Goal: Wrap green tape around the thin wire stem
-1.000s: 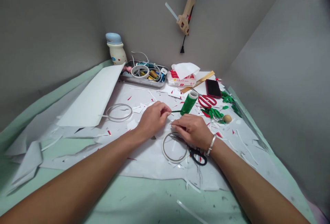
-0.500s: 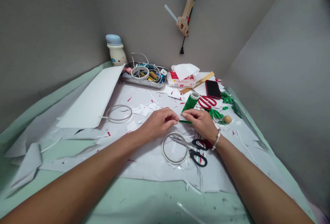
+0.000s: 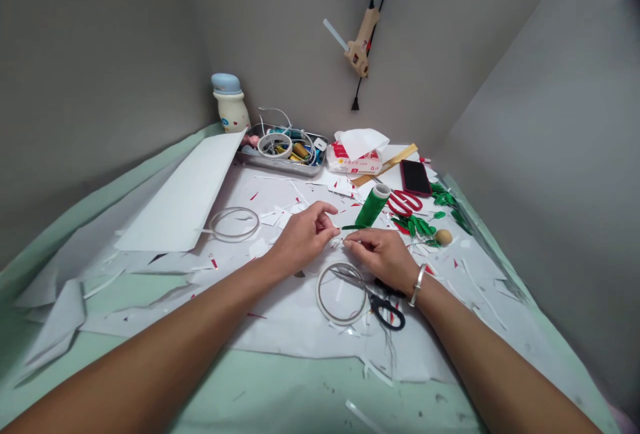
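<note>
My left hand [image 3: 306, 237] is closed in a pinch of thumb and finger, its tips at the near end of a slim green strip [image 3: 354, 227]. That strip points right, towards a spool of green thread [image 3: 373, 206] standing upright behind the hands. Lower and to the right, my right hand [image 3: 383, 255] has thumb and forefinger pressed together; anything between them is too small to make out. Just below the hands lie a white ring-shaped roll [image 3: 320, 301] and black-handled scissors [image 3: 389, 313], partly covered by my right hand.
Paper scraps litter the white sheet [image 3: 300, 327]. Green leaf-like pieces [image 3: 421, 226], a round tan ball [image 3: 443, 237], red-handled scissors [image 3: 405, 203] and a phone [image 3: 415, 177] lie right. Behind stand a metal tray [image 3: 290, 166], tissue pack [image 3: 355, 159] and jar [image 3: 233, 111]. A glue gun [image 3: 361, 44] hangs above.
My right hand has let go of the green strip's right end and moved down and left, near my left fingertips. The left hand's fingers have shifted slightly left. The view has tilted slightly.
</note>
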Tool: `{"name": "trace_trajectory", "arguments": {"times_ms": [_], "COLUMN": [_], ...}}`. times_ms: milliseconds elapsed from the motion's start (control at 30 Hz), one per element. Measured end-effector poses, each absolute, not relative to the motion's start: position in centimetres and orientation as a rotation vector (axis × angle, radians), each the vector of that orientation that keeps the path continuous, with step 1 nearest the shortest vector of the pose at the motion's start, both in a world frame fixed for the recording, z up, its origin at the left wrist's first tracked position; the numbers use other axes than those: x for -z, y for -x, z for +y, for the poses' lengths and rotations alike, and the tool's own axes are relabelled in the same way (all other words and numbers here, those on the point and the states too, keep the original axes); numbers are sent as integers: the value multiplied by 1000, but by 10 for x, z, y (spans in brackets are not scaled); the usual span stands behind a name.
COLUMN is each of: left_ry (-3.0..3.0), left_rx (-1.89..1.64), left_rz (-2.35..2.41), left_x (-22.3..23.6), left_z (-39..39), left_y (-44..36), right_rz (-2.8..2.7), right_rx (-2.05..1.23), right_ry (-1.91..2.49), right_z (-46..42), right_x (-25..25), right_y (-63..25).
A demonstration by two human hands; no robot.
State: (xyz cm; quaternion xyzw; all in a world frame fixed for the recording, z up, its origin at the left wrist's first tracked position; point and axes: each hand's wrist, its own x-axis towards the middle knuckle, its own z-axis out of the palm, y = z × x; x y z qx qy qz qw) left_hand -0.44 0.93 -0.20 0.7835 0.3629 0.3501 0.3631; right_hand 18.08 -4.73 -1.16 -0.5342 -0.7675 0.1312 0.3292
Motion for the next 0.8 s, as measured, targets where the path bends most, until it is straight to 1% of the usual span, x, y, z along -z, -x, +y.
{"name": "trace_trajectory", "arguments": {"times_ms": [167, 333, 467, 567, 667, 800], "left_ry": [-2154, -2219, -2326, -2454, -2567, -2561], "left_rx": [-893, -886, -828, -757, -693, -646], "left_rz": [1000, 1044, 1088, 1061, 970, 825], "left_x": [0, -3, -1, 2, 1, -4], "left_z": [9, 7, 6, 5, 2, -3], "left_y": [5, 5, 6, 7, 8, 7], "right_rz": [-2082, -2221, -2296, -2246, -2133, -1879], "right_rx": [-248, -70, 103, 157, 58, -319], "right_ry": [1363, 1318, 1253, 1223, 1247, 1302], "right_z": [-52, -57, -57, -54, -49, -41], "right_x": [11, 9, 6, 3, 0, 1], "right_y": [-175, -171, -169, -171, -175, -185]}}
